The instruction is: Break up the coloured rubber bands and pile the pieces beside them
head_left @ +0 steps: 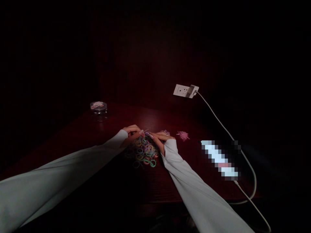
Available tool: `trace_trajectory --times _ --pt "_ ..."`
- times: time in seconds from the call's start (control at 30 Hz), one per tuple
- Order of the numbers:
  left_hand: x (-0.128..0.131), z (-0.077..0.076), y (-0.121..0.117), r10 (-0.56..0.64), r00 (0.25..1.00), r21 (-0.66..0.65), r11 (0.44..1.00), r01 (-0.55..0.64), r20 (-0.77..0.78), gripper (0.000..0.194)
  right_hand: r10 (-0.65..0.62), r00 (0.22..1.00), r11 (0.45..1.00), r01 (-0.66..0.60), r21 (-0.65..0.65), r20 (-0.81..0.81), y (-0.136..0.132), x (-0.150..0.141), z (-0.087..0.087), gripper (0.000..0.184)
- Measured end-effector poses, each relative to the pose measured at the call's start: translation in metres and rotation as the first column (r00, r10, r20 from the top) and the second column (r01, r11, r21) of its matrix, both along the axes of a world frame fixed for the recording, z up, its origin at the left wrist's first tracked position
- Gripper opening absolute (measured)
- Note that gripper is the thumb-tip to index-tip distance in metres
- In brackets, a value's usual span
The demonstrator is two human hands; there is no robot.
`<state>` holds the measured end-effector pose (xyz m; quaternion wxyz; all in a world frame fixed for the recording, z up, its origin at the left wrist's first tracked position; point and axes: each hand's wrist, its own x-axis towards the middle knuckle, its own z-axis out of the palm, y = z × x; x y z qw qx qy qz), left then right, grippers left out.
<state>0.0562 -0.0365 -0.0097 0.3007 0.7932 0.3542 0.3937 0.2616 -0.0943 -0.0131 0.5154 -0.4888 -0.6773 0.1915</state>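
A loose pile of small hair ties in pink, green, blue, yellow and purple lies on the dark red table in front of me. Just over its far edge, my left hand and my right hand come close together with pinched fingers. Between the fingertips shows a thin lilac hair tie, gripped from both sides. Part of the pile is hidden by my hands and sleeves. Beyond my right hand sits a small purple bunch, partly covered by the fingers, and beside it a pink bunch of thin strands.
At the far left stands a round clear container with a pink pattern on top. To the right lies a phone, its screen blurred out. A white cable runs from the wall socket past the table.
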Motion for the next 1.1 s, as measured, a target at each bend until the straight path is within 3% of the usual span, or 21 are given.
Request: trace_trajectory --times 0.4,0.73,0.9,1.1 --pt "-0.001 0.002 -0.005 -0.154 0.984 -0.032 0.988 0.152 -0.085 0.039 0.054 0.998 0.998 -0.054 0.008 0.018 -0.003 -0.003 -0.002 0.022" --pt "0.001 0.006 -0.013 -0.155 0.987 -0.064 0.986 0.153 -0.039 0.038 0.058 0.997 0.998 -0.058 0.011 -0.06 -0.005 -0.005 0.006 0.02" --pt "0.0 0.0 -0.007 -0.143 0.988 -0.02 0.99 0.142 -0.054 0.039 -0.05 0.995 0.997 0.054 0.047 -0.091 0.005 0.004 0.003 0.027" --pt "-0.003 -0.007 -0.001 -0.159 0.986 0.031 0.987 0.161 -0.048 0.037 -0.265 0.961 0.953 0.273 0.13 -0.076 0.021 0.046 0.002 0.034"
